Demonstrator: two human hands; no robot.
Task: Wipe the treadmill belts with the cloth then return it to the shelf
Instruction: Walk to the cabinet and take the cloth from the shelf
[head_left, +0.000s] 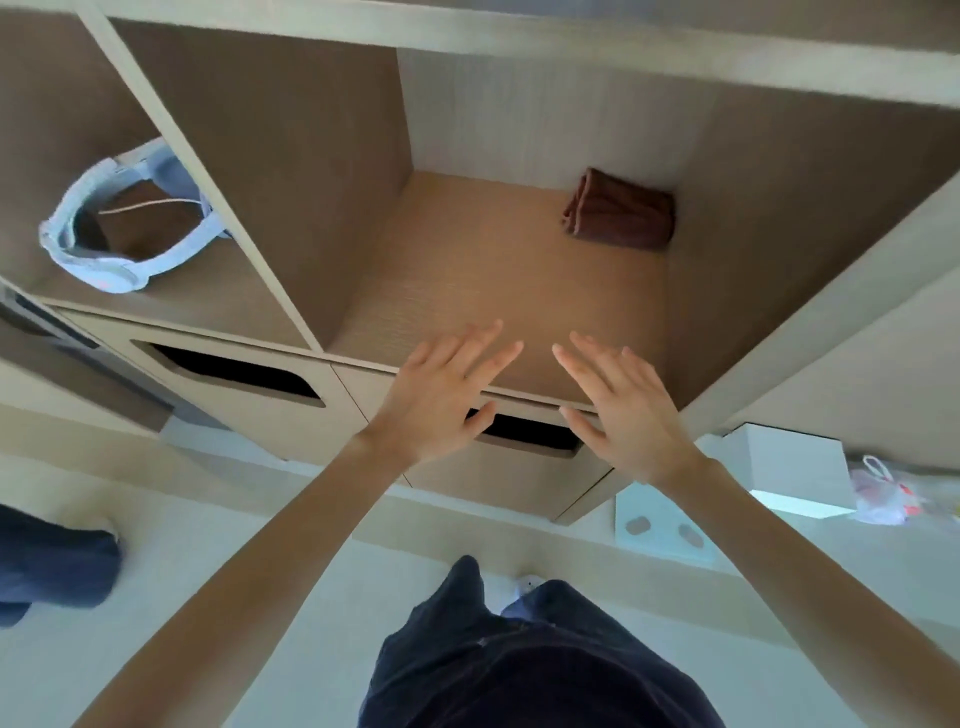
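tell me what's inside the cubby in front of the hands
Folded brown cloth in the cubby, back right corner. The left hand and right hand hide part of its front edge.

Bare left grip (441, 395) and right grip (631, 413), bare forearms (249, 561) — dark navy trousers (519, 670).

Shelf (467, 270) is holding a brown cloth (621, 215) in back R corner; pale strap thing (98, 270) is lying in L box (234, 306).

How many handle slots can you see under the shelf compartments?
2. The left slot is below the white bag; the right slot is below the compartment with the brown cloth, partly behind the left hand and right hand. Others may lie outside the frame.
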